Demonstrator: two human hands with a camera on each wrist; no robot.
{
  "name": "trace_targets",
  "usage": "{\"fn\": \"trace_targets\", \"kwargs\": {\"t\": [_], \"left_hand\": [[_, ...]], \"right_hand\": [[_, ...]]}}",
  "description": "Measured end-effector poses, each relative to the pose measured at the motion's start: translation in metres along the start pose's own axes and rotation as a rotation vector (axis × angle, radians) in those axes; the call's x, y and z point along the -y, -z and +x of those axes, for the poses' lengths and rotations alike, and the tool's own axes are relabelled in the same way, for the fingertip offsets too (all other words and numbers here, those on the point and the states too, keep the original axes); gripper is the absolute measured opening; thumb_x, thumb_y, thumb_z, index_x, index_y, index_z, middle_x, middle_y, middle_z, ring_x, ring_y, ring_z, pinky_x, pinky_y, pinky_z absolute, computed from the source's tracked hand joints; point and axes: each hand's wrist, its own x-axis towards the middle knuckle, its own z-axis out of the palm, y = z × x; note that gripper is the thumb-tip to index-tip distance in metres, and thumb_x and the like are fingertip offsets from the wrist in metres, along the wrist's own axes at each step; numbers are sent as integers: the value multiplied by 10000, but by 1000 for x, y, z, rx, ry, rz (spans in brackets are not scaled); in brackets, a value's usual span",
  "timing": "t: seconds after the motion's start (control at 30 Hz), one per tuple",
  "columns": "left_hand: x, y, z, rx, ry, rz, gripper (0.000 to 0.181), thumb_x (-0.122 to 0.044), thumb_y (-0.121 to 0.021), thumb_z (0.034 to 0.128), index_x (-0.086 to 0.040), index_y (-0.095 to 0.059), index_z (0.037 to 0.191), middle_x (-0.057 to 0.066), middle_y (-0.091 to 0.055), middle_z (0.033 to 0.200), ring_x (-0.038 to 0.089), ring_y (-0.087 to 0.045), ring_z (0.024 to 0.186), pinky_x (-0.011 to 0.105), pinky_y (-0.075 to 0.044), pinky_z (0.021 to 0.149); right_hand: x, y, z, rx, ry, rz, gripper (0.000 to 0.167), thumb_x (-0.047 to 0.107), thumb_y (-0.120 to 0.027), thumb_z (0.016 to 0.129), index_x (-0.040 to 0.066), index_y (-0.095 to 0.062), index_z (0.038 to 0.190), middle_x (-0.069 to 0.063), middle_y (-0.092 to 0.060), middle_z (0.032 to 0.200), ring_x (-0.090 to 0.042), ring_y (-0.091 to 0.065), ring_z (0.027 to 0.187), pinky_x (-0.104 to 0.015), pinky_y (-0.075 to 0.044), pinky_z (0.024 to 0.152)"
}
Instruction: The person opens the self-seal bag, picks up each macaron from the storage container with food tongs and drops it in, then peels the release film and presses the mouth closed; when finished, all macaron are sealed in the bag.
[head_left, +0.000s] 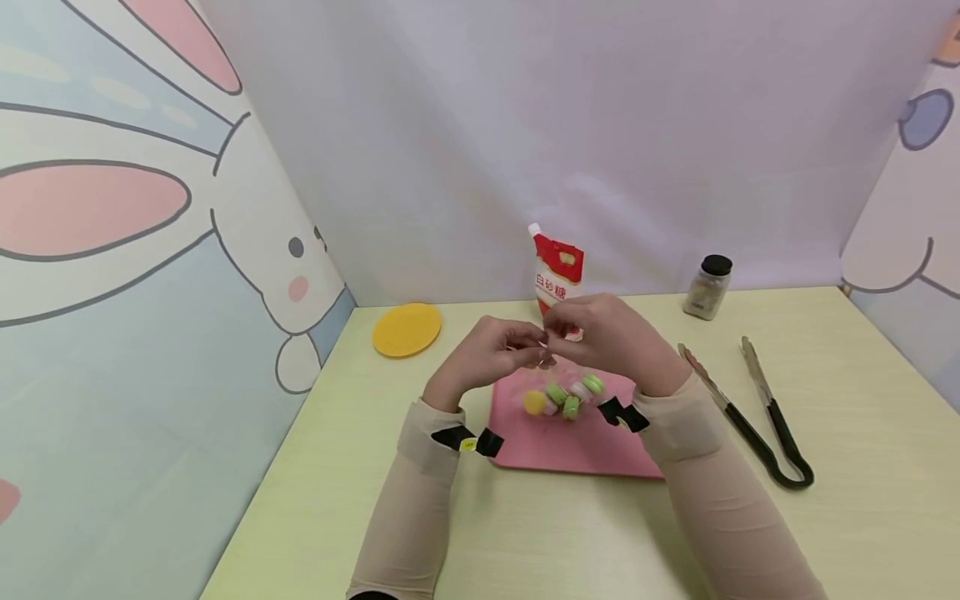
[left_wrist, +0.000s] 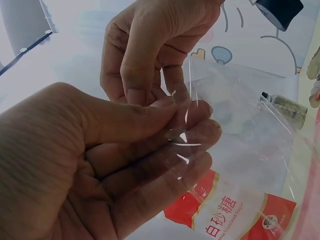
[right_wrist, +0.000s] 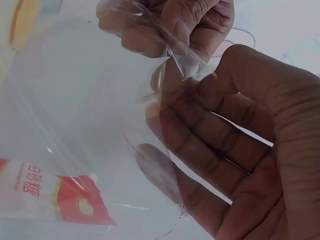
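Note:
A clear plastic bag (right_wrist: 75, 100) hangs from both hands above a pink board (head_left: 577, 450). Small round macaron-like pieces (head_left: 572, 407) in yellow, green and pale lilac show at its lower part, seemingly inside it. My left hand (head_left: 495, 354) pinches the bag's top edge between thumb and fingers. Close beside it, my right hand (head_left: 600, 333) pinches the same edge with thumb and forefinger, its other fingers extended behind the film in the right wrist view. Whether the bag's bottom touches the board I cannot tell.
Behind the hands stands a red and white sugar pouch (head_left: 558, 271). A yellow disc (head_left: 407, 330) lies at the back left. To the right are a black-lidded jar (head_left: 708, 288) and black-handled tongs (head_left: 765, 442). A wall borders the table's back edge.

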Motion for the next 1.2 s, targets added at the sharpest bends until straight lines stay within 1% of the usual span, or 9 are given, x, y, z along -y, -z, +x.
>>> {"fn": "trace_targets", "kwargs": {"t": [0.1, 0.23, 0.4, 0.47, 0.63, 0.83, 0.97, 1.13, 1.2], "left_hand": [[-2, 1, 0, 15, 6, 16, 148, -27, -637, 966, -55, -747, 1062, -16, -761, 893, 166, -730, 793, 309, -591, 718], [-4, 1, -1, 39, 23, 20, 155, -23, -628, 970, -51, -743, 1070, -14, -755, 896, 117, -719, 795, 314, -593, 730], [-7, 2, -1, 55, 18, 57, 148, -18, -622, 968, -48, -742, 1050, -27, -747, 873, 73, -695, 767, 301, -588, 721], [-8, 2, -1, 59, 16, 77, 150, -14, -617, 968, -48, -744, 1039, -38, -748, 869, 66, -690, 763, 266, -574, 701], [-8, 2, -1, 48, 12, 106, 152, -16, -620, 965, -41, -748, 1044, -55, -753, 870, 53, -682, 746, 252, -547, 655], [-7, 3, -1, 9, 25, 88, 196, -45, -634, 970, -53, -737, 1136, -43, -756, 884, 50, -699, 752, 258, -574, 695], [-6, 4, -1, -50, 35, 87, 178, -60, -645, 966, -38, -752, 1107, -32, -764, 889, 59, -713, 746, 264, -581, 691], [-5, 8, -4, -162, 76, 25, 124, -88, -687, 949, -45, -773, 1027, -15, -764, 870, 100, -731, 763, 328, -599, 693], [-5, 10, -6, -224, 83, 32, 105, -112, -701, 947, -73, -779, 1004, -27, -762, 861, 113, -734, 777, 325, -597, 698]], "right_hand": [[1, 1, 0, 47, -9, 44, 127, 93, -820, 815, 101, -722, 895, 62, -682, 819, -50, -607, 668, -299, -550, 600], [2, 3, 0, 81, -9, 42, 117, 92, -822, 819, 105, -726, 886, 64, -677, 816, -62, -603, 673, -283, -543, 611], [4, 3, 2, 69, 16, 2, 100, 44, -805, 804, 103, -731, 836, 56, -664, 773, -68, -585, 644, -263, -526, 599], [5, 1, 3, 62, 20, -9, 107, 32, -807, 793, 94, -728, 829, 45, -660, 762, -78, -586, 639, -264, -527, 595], [2, -3, 3, 41, 15, -55, 116, 28, -806, 780, 84, -716, 829, 22, -652, 762, -107, -573, 625, -264, -514, 581], [-1, -4, 0, -61, -1, -102, 138, 0, -791, 751, 68, -724, 851, -4, -681, 813, -122, -593, 671, -282, -525, 584], [-4, -5, 1, -130, -14, -134, 143, 15, -804, 764, 62, -703, 853, -21, -660, 794, -146, -602, 677, -308, -538, 594], [-9, 3, -3, -283, -108, -168, 129, -23, -768, 793, 26, -700, 890, -71, -668, 825, -169, -645, 717, -353, -574, 651], [-11, 9, -6, -343, -144, -164, 146, -33, -774, 790, 18, -705, 908, -74, -680, 844, -169, -644, 730, -368, -569, 658]]}}
